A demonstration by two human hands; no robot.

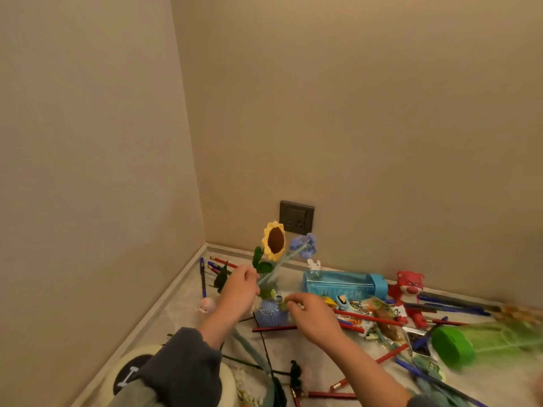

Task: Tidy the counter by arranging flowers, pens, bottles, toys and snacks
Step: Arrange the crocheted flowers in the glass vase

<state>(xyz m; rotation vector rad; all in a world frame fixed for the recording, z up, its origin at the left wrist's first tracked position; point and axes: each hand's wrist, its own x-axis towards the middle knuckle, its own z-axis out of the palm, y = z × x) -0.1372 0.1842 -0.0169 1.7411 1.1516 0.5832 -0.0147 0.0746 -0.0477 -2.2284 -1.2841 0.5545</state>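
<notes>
A knitted sunflower [274, 240] and a blue-purple flower [305, 243] stand with their stems in a small blue knitted pot [269, 315] near the counter's corner. My left hand [239, 289] grips the stems just above the pot. My right hand [308, 314] pinches a small pale green bit at the pot's rim. A blue bottle [343, 284] lies on its side behind my right hand. A red bear toy [409, 292] sits to its right. Red and blue pens [367, 318] and snack packets [379, 314] lie scattered.
A dark wall socket [296, 216] is above the flowers. More pens [216, 265] lie in the corner, a small pink toy [207, 304] by the left wall. A green bottle [454, 346] lies at the right. A cream round object [129, 368] sits bottom left. Loose stems cross the front.
</notes>
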